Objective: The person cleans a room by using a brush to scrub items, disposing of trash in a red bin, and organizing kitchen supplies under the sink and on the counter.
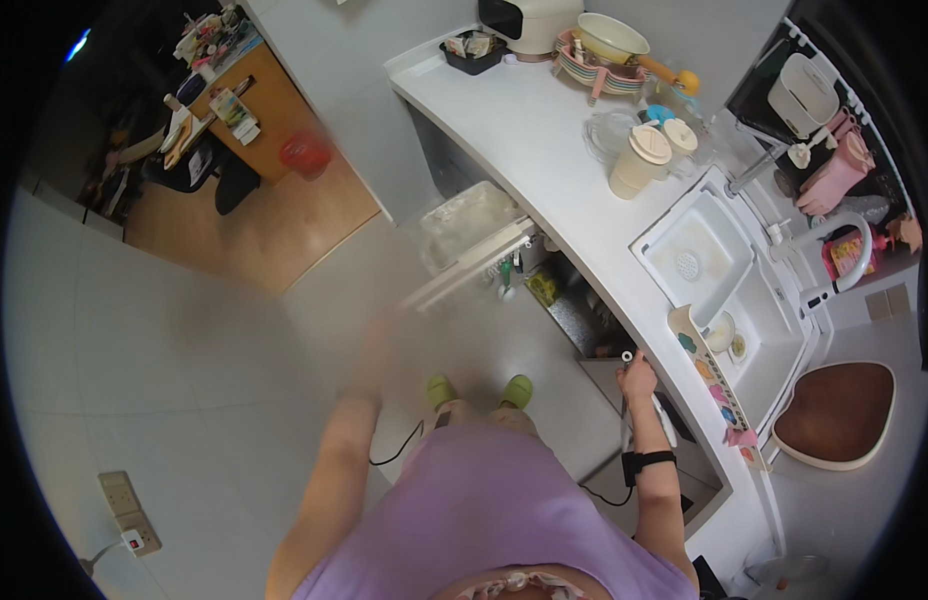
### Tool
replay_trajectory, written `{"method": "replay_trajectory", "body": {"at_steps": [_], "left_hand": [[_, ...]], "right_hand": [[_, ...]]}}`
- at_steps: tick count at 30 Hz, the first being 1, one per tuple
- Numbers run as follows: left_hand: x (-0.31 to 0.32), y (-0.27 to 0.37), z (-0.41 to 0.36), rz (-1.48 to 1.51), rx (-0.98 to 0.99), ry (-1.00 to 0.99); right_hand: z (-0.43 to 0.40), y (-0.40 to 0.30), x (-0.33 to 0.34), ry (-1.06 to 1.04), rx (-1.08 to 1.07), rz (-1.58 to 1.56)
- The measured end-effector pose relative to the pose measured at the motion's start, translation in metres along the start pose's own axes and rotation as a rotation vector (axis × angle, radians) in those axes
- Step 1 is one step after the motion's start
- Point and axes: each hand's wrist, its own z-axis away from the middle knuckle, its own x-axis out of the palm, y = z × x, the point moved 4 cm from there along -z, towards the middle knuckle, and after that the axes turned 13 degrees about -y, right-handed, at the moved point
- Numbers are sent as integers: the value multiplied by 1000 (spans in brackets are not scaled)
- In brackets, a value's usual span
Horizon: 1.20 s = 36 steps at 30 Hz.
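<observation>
My right hand [639, 377] is at the open cabinet below the counter edge, its fingers curled around a slim handle [627, 358] with a pale ring at its end. A thin shaft runs down beside the wrist, and I cannot tell what tool it belongs to. White items partly show behind my forearm, under the counter. My left hand [363, 367] is held out over the floor on the other side. A hazy smear in the view hides its fingers and anything in them.
A drawer or door panel [471, 259] with a bagged bin [471, 217] juts out from the counter [501, 127]. The white sink [764, 352] has a basin insert [696, 247]. Cups [638, 161] and a plate rack [600, 79] stand behind. Green slippers [516, 391] are on my feet.
</observation>
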Motion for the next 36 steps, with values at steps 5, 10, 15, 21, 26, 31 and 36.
{"method": "replay_trajectory", "body": {"at_steps": [5,10,15,21,26,31,36], "left_hand": [[0,6,-2,6,13,-24],[-1,9,-3,-4,3,-58],[-1,0,-4,23,93,-28],[-3,-1,-7,-43,35,-127],[0,-20,-12,8,108,-81],[-5,-4,4,1,176,-174],[12,-40,-18,-46,299,-41]], "right_hand": [[-28,20,27,53,68,210],[-31,9,29,-61,188,170],[-14,7,25,-7,282,116],[-47,21,42,-52,377,349],[-4,-3,32,29,463,129],[41,8,75,3,386,-32],[114,-21,88,-34,479,-146]]}}
